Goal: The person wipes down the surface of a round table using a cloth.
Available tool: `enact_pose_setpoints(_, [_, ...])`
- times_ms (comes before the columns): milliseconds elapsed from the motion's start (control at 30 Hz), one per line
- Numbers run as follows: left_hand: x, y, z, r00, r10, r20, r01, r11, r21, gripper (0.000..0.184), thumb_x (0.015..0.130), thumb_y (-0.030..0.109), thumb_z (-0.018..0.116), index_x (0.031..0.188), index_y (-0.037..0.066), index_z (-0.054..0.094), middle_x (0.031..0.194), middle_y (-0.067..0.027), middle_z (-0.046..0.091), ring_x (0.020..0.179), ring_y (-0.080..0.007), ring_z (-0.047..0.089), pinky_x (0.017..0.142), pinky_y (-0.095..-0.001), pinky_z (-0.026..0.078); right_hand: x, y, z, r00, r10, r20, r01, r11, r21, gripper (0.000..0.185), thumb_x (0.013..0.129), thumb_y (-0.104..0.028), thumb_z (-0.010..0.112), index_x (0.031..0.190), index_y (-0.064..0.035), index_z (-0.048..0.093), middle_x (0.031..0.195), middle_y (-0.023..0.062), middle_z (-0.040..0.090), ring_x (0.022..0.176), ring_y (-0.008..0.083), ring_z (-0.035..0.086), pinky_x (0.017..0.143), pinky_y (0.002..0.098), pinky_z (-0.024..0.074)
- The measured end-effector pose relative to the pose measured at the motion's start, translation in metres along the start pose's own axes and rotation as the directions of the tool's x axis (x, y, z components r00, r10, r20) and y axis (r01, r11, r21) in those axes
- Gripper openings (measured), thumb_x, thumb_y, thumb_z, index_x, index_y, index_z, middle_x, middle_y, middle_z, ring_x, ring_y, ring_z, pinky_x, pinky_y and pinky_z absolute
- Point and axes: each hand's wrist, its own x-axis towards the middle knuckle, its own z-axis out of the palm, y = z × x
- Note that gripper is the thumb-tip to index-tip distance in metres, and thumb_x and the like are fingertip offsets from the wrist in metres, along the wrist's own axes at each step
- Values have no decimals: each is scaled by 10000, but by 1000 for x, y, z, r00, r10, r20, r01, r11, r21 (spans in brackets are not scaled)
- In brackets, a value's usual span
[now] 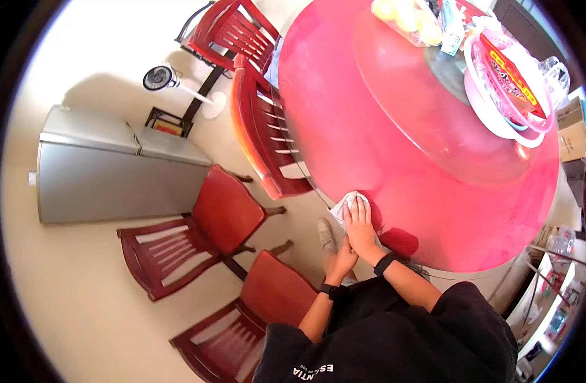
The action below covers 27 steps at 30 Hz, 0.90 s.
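Observation:
My right hand (358,218) presses a folded whitish cloth (341,209) onto the rim of a round red table (331,127), its fingers extended over the fabric. Just below it, close to the right wrist, my left hand (346,255) is closed with the fingers curled. Whether anything is inside that fist is hidden. Both hands are at the table's near edge, and a dark band circles each wrist.
On the table's glass turntable (382,83) stand a pink basin (481,105) with packets and a bag of yellow fruit (407,19). Red wooden chairs (226,210), a grey refrigerator (114,182) and a white fan (213,105) are on the left. Cluttered shelving (554,300) is at right.

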Motion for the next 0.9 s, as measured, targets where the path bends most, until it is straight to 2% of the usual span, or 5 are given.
enact_pose_setpoints(167, [50, 14, -125, 969, 27, -245, -13, 998, 56, 431, 932, 175, 484, 1299, -32, 391, 1207, -166, 547, 1114, -251, 512, 944, -339, 391, 72, -41, 2, 994, 110, -23, -111, 990, -85, 571, 810, -142, 472, 1343, 20, 347, 1349, 235, 354, 1313, 357, 277, 1097, 497, 188])
enact_pose_setpoints(300, [106, 127, -232, 931, 0, -365, -121, 944, -307, 571, 951, 416, 429, 1344, 7, 375, 1320, -162, 465, 1241, -263, 425, 1015, -390, 330, 95, -54, -1, 984, 178, 2, -178, 984, 11, 605, 776, -83, 493, 1350, 22, 334, 1357, 240, 332, 1322, 362, 253, 1100, 498, 172])
enact_pose_setpoints(533, [256, 148, -269, 972, -123, 202, 220, 786, -578, 862, 854, 722, 210, 1426, 77, 233, 1399, -126, 355, 1228, -269, 397, 998, -440, 334, 95, -59, -10, 977, 198, -85, -193, 979, 61, 655, 712, -50, 547, 1338, -2, 361, 1332, 198, 365, 1307, 331, 285, 1095, 495, 196])
enact_pose_setpoints(767, [214, 149, -241, 971, -238, -27, 200, 866, -459, 718, 891, 654, 269, 1327, 96, 391, 1241, -117, 487, 1073, -265, 510, 928, -440, 403, 97, -64, -11, 968, 243, -62, -237, 968, 85, 693, 666, -34, 574, 1331, -25, 383, 1323, 188, 381, 1299, 317, 301, 1094, 478, 218])
enact_pose_setpoints(900, [173, 146, -233, 875, -403, 269, 484, 692, -536, 654, 927, 580, 254, 1224, 37, 465, 1104, -140, 589, 1061, -254, 532, 913, -411, 417, 98, -61, -9, 967, 233, -98, -223, 969, 104, 728, 617, -36, 581, 1320, -17, 393, 1320, 196, 384, 1294, 316, 310, 1094, 473, 218])
